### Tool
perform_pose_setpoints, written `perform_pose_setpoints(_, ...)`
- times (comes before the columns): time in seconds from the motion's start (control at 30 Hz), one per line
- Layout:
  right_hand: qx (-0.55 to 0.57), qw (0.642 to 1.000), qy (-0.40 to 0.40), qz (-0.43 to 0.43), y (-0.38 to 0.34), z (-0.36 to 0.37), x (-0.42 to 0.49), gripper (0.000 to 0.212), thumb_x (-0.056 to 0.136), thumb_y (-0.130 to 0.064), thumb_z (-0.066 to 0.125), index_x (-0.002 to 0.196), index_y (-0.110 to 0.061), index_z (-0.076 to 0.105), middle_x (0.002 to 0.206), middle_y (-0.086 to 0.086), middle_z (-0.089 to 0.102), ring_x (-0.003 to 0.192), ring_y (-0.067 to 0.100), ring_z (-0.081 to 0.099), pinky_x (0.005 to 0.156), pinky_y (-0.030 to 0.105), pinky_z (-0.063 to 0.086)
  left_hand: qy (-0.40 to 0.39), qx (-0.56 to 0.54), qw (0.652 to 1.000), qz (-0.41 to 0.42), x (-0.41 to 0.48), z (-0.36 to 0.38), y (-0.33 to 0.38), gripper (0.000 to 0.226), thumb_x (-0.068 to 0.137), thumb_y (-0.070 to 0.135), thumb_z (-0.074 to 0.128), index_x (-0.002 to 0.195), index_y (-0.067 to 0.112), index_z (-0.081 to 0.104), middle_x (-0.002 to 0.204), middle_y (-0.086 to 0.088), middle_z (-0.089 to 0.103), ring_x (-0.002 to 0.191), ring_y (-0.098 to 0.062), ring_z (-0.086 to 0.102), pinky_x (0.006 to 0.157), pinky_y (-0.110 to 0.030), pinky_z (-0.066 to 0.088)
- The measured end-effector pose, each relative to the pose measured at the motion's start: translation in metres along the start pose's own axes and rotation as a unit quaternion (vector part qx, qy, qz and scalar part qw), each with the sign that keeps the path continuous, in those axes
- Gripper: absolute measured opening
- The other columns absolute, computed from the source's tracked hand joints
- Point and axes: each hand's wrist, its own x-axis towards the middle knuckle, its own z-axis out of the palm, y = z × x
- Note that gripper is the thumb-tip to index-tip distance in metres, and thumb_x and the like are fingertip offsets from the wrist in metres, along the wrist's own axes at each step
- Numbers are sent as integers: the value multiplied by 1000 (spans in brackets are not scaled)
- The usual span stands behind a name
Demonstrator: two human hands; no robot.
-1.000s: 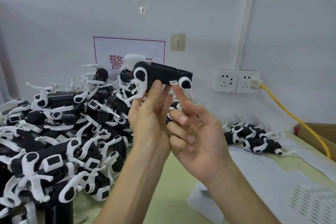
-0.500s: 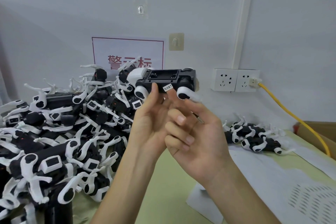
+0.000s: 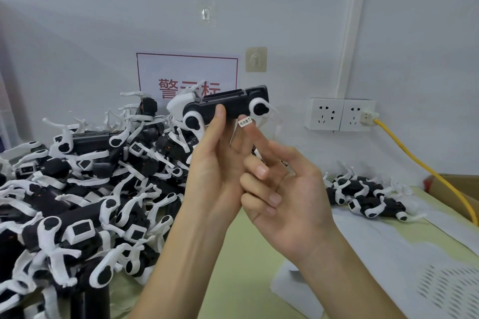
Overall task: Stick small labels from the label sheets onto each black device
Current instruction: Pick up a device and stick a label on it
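Observation:
My left hand [image 3: 217, 171] grips a black device [image 3: 228, 106] with white round caps and white levers, held lengthwise at chest height in front of the wall. My right hand [image 3: 282, 189] is just right of it, index finger straight and pointing up. A small white label [image 3: 245, 122] sits on that fingertip, just below the device's right end; I cannot tell whether it touches the body. The other right fingers are curled. A large pile of the same devices [image 3: 77, 189] covers the table's left side. A small group of devices [image 3: 363, 197] lies at the right.
White label sheets [image 3: 388, 241] cover the green table [image 3: 207, 267] at the right, one perforated [image 3: 440, 287]. Wall sockets [image 3: 339, 114] feed a yellow cable [image 3: 414, 163] running down to the right past a cardboard box [image 3: 453, 184]. A red-framed sign [image 3: 186, 75] hangs behind.
The left hand has rolled the device so its side with the round caps faces me. The right index finger with the label stays by the device's right end.

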Motion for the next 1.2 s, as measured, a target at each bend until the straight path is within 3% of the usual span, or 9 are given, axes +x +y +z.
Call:
perform_pose_setpoints(0.13,-9,1000,-2,-4,0,0,0,37,87,-25,55,117,-20,76,58,0,49,40,10,24,34,19,28,42,10,999,6,0,1,-3,35,84,48,66,100,17,69,93,2,74,90,-13,74,69,-25,60)
perform_pose_setpoints(0.33,-19,1000,-13,0,-1,-1,0,39,87,-25,55,120,-22,75,57,-1,48,43,12,20,34,19,26,70,-1,998,-4,-1,5,-5,54,77,49,71,119,20,57,92,3,75,94,-12,72,73,-27,61)
perform_pose_setpoints(0.47,-21,1000,-13,1,-1,-2,0,42,86,-25,57,124,-24,74,57,-1,47,39,11,23,33,19,28,71,8,997,-18,-3,8,-6,47,83,50,67,118,18,63,102,-1,77,78,-14,74,68,-26,60)
perform_pose_setpoints(0.53,-20,1000,-12,-1,-1,-2,0,43,86,-25,57,127,-24,72,57,-1,47,37,9,28,33,19,28,77,6,997,-19,-3,8,-7,47,82,49,68,117,18,63,106,-2,77,91,-14,76,71,-26,61)
perform_pose_setpoints(0.6,-20,1000,-9,-3,-2,-2,0,45,87,-25,56,129,-24,71,57,0,47,39,10,25,33,19,28,83,9,996,-24,-3,8,-9,44,81,50,68,110,18,65,111,-2,75,110,-16,72,78,-27,62)
perform_pose_setpoints(0.67,-20,1000,-8,-4,-2,-3,0,44,88,-25,55,130,-24,70,58,0,47,42,12,21,33,20,26,84,11,996,-31,-3,8,-9,39,81,51,69,103,19,65,114,-3,73,116,-18,69,81,-28,62)
perform_pose_setpoints(0.87,-16,1000,-4,-7,-2,-3,0,46,87,-25,57,131,-25,69,58,0,46,42,12,20,33,19,27,82,20,996,-26,-3,8,-8,37,84,47,70,105,17,66,105,-1,77,84,-17,73,68,-28,61)
perform_pose_setpoints(1.0,-16,1000,2,-8,-2,-3,0,45,88,-25,55,130,-25,70,58,-1,45,40,11,21,33,19,24,77,32,996,-31,-3,7,-10,30,82,46,72,74,18,81,100,0,78,75,-14,75,65,-27,60)
perform_pose_setpoints(1.2,-16,1000,1,-8,-2,-2,0,43,88,-25,54,126,-25,72,58,-1,45,43,12,18,33,19,23,73,54,996,-19,-3,8,-11,32,81,44,71,60,21,78,85,5,77,65,-10,71,63,-24,59)
